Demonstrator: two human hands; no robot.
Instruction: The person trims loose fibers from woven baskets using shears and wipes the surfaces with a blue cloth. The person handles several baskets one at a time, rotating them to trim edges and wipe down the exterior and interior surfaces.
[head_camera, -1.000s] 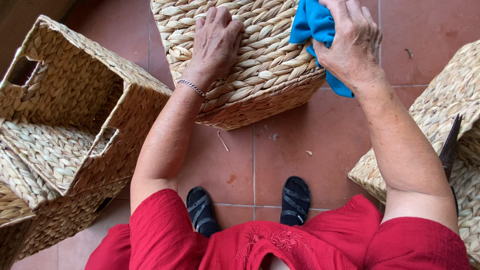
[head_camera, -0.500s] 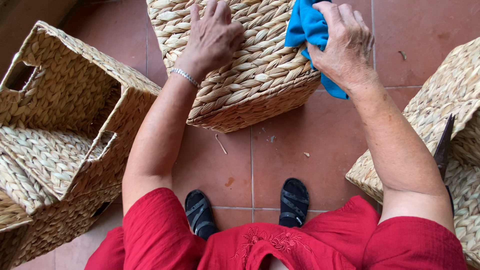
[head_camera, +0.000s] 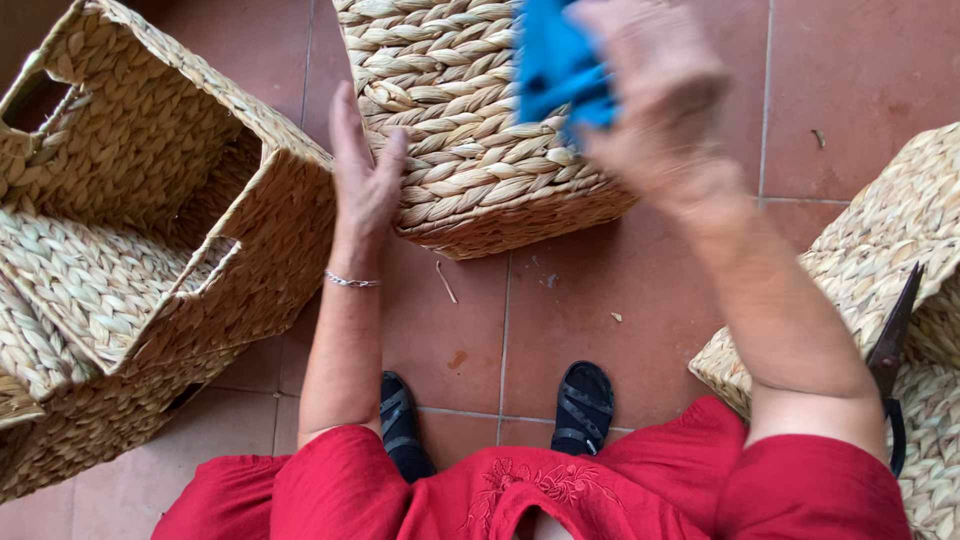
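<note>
Two hands at work over a square woven straw basket (head_camera: 470, 120) sitting upside down on the red tile floor (head_camera: 620, 300). We see our left hand (head_camera: 362, 180) open, fingers straight, flat against the basket's near left corner. Our right hand (head_camera: 650, 95), blurred, is closed around a bright blue cloth (head_camera: 556, 65) pressed on the basket's top. More woven baskets (head_camera: 140, 250) lie at left, well apart.

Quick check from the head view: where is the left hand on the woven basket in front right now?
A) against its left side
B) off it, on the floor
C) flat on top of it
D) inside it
A: the left hand stands edge-up, fingers pressed to the left side of the woven basket, while the right hand holds the blue cloth on its top.
</note>
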